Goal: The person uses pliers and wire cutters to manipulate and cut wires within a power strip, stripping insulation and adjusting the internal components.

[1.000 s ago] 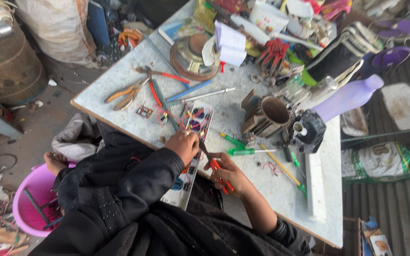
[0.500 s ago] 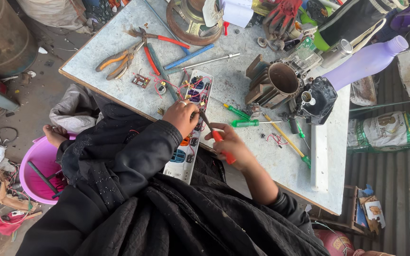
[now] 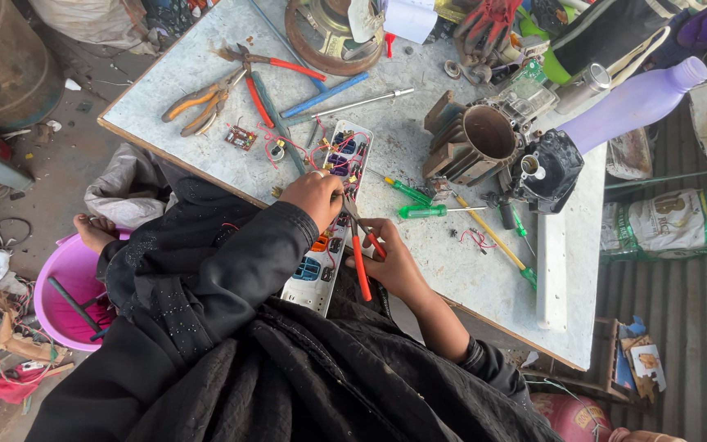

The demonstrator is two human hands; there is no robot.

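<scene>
A long white power strip (image 3: 348, 155) lies open on the pale table (image 3: 484, 278), showing coloured wires and sockets, its near end over the table edge. My left hand (image 3: 314, 196), in a black sleeve, presses on the middle of the strip. My right hand (image 3: 393, 260) grips red-handled pliers (image 3: 359, 263), whose jaws point up at the strip just beside my left fingers. A small circuit board (image 3: 240, 137) with red wires lies to the strip's left.
On the table lie orange-handled pliers (image 3: 200, 103), red-handled cutters (image 3: 278, 65), two green screwdrivers (image 3: 421, 211), a finned metal cylinder (image 3: 475, 139) and a purple bottle (image 3: 633, 102). A pink tub (image 3: 65, 288) stands on the floor at left.
The view has slid so the table sits higher and larger in frame. Both hands stay at the strip, the pliers still at its middle.
</scene>
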